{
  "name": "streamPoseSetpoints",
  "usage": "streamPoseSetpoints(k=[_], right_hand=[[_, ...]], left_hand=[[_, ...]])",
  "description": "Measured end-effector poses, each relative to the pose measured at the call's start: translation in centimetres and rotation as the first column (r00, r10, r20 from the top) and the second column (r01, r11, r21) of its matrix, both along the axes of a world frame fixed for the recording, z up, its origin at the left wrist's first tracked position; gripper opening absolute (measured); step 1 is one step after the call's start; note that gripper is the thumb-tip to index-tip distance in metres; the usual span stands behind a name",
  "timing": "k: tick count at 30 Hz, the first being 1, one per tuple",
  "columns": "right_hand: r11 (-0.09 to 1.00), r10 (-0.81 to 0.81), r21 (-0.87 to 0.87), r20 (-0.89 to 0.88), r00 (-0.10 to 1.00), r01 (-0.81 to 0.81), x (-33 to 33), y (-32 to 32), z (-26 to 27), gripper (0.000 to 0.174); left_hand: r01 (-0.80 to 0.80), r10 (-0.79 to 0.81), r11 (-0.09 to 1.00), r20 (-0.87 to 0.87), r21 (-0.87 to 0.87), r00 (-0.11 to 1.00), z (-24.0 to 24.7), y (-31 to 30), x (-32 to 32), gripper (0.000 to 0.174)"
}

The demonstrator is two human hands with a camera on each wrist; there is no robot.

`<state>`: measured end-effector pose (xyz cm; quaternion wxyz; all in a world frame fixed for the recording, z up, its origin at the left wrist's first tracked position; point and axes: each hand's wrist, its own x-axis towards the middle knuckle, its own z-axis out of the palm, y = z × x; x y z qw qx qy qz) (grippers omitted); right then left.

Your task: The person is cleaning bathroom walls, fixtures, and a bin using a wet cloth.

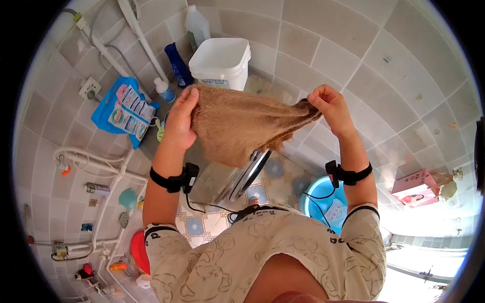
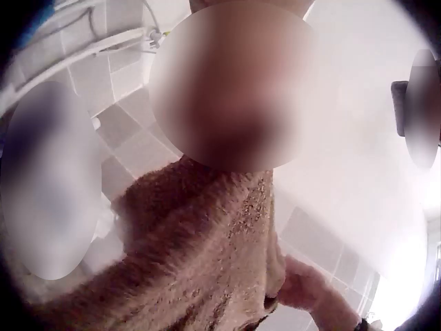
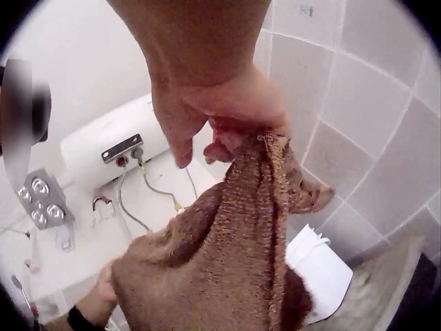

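A brown fluffy towel (image 1: 242, 121) is stretched in the air between both hands in the head view. My left hand (image 1: 183, 118) grips its left edge, thumb along the near side. At the other end, my right hand (image 1: 332, 111) pinches a bunched corner, and the cloth narrows into folds toward it. The right wrist view shows the towel (image 3: 213, 262) hanging in pleats below the right hand (image 3: 234, 114). In the left wrist view a blur hides much of the upper middle, with the towel (image 2: 200, 255) below it.
Behind the towel stand a white bucket (image 1: 220, 55), a blue bottle (image 1: 178, 65) and a blue detergent bag (image 1: 124, 111). Below the towel is a machine with a round door (image 1: 250, 174). A light-blue basin (image 1: 318, 194) sits on the tiled floor at right. Pipes run along the left wall.
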<state>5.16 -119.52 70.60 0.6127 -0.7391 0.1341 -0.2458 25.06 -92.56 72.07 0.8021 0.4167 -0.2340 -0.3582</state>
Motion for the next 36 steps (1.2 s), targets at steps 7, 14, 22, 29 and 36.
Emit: streamPoseSetpoints(k=[7,14,22,29,36], right_hand=[[0.735,-0.049,-0.676,-0.131,0.990,-0.053,-1.9,2.7,1.6,0.059],[0.496,0.264,-0.803,-0.224,0.938,-0.331,-3.3,1.8,0.7,0.038],[0.550,0.215,-0.741,-0.321,0.922,-0.386,0.8,5.2,-0.5,0.022],[0.859,0.148,-0.507,0.107,0.983,-0.075,6.5,13.1,-0.3,0.019],[0.514,0.353,-0.855,0.139,0.925,-0.067,8.1,19.8,-5.2,0.025]], left_hand=[[-0.052,0.030,0.992,0.178,0.118,0.984,3.3,3.7,-3.0,0.031],[-0.374,0.351,0.918,0.168,0.133,0.921,2.7,7.3,-6.7,0.032],[-0.595,0.482,0.725,0.361,0.348,0.798,1.7,14.7,-7.0,0.036],[-0.609,0.553,0.768,0.274,0.200,0.787,1.5,21.4,-1.8,0.042],[-0.574,0.364,0.627,0.453,0.526,0.814,-7.2,31.8,5.3,0.050]])
